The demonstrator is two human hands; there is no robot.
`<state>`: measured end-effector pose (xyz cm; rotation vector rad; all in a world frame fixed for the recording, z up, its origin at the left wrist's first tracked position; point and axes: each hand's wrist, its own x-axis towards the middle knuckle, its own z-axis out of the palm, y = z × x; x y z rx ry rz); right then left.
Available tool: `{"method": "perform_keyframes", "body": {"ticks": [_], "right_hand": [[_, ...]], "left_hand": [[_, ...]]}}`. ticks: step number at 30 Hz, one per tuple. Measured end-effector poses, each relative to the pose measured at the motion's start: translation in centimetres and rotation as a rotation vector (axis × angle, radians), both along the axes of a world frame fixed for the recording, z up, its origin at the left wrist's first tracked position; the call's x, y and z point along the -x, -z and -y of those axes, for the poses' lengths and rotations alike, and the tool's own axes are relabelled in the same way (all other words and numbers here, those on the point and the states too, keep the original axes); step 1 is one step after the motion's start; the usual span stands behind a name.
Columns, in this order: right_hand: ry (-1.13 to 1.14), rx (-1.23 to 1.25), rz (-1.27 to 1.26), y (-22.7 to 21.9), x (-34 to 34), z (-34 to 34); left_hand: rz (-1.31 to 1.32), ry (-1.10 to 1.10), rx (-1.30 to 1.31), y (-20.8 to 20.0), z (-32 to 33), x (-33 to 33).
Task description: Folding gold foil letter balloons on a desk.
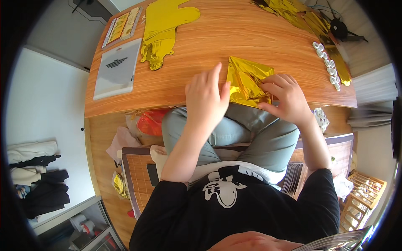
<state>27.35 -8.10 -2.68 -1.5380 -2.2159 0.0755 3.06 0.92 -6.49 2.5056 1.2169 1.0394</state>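
A folded piece of shiny gold foil lies at the table's front edge, right in front of me, its surface creased. My right hand is curled over its right side, fingers bent onto the foil and the thumb near its front edge. My left hand is beside the foil's left edge, with the index finger stretched out, the thumb apart and nothing held. Farther back on the left, a flat gold foil balloon lies spread on the table, its near end crumpled.
On the wooden table, a clear plastic sleeve and a flat box lie left. More gold foil, a black cable device and several small white rolls lie right. A red bag is under the table.
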Motion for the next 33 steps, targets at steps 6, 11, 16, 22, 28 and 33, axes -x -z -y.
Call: {"method": "perform_keyframes", "body": {"ticks": [6,11,16,22,28,33], "right_hand": [[0.157,0.038,0.070,-0.1,2.0,-0.9],[0.188,-0.079,0.074,0.8,2.1,-0.9],[0.159,-0.061,-0.028,0.7,2.0,-0.4],[0.051,-0.165,0.236,1.2,1.5,-0.7],[-0.019,-0.273,0.182,1.8,0.8,-1.2],[0.025,-0.230,-0.034,2.0,-0.1,-1.8]], "left_hand": [[0.092,0.132,0.214,-0.9,-2.4,-1.3],[0.026,0.061,0.109,-1.6,-2.3,-3.1],[0.117,0.126,0.166,-1.8,-1.3,-4.1],[0.070,0.178,0.155,-0.3,-1.8,-4.7],[0.197,0.219,0.232,-0.6,-2.1,-3.6],[0.114,0.450,0.206,-1.4,-2.3,-2.5]]}}
